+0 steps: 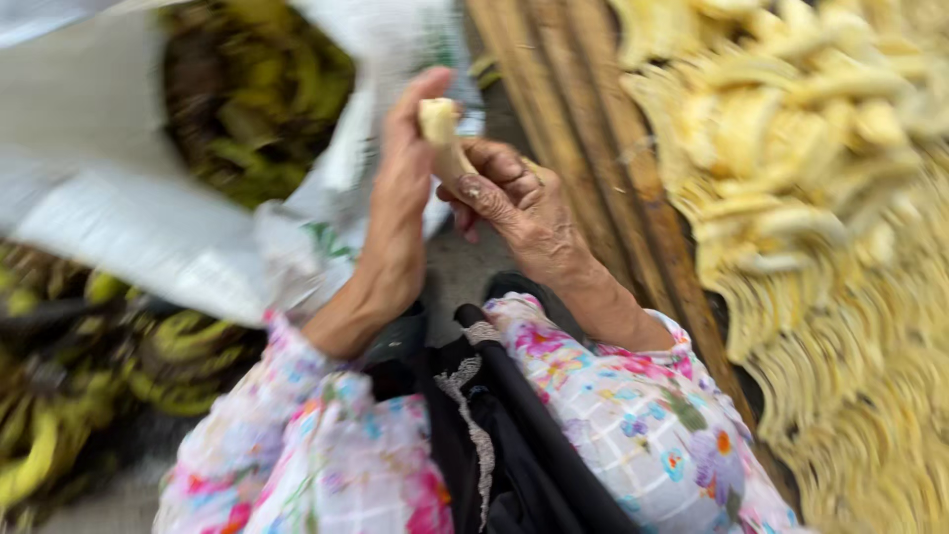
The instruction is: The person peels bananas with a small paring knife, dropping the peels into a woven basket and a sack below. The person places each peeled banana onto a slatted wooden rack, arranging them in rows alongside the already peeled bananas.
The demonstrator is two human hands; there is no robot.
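Pale peeled banana point(442, 138) — pinched between both hands' fingers point(494, 188).

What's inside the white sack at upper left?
The white sack holds green, unpeeled bananas, seen through its open mouth. How deep they go is hidden by the sack's wall; the left hand covers part of its edge.

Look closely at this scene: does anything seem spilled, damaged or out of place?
Nothing stands out. Both hands, left and right, hold a peeled banana; the unpeeled green bananas stay in the white sack, peeled ones piled at right.
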